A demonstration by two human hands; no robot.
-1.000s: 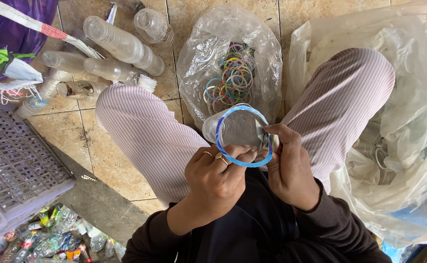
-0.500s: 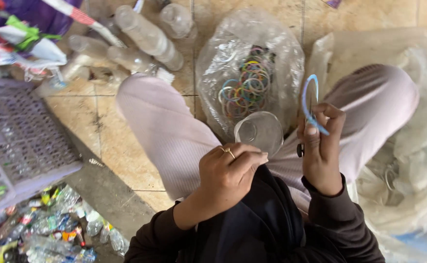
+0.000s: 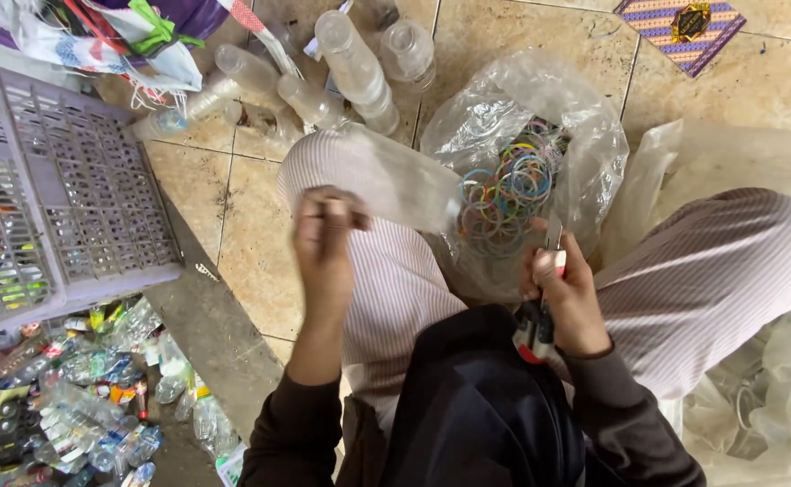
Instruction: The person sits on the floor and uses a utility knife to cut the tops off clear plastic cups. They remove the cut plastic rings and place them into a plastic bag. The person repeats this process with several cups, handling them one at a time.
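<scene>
Clear plastic bottle (image 3: 395, 180) gripped by left hand (image 3: 323, 243); right hand (image 3: 562, 293) clasps a cutter (image 3: 540, 325).

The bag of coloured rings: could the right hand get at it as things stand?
Probably yes. The right hand sits just below the clear bag of coloured rings with nothing between them and the bag's mouth open, though that hand already grips a small cutter.

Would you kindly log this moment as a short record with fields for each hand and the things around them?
Left hand: raised, gripping one end of a clear plastic bottle
Right hand: holding a small cutter, blade up
Ahead: clear plastic bag holding coloured plastic rings
Floor beyond: empty clear bottles on tiles
Person's left: lilac plastic crate
</scene>
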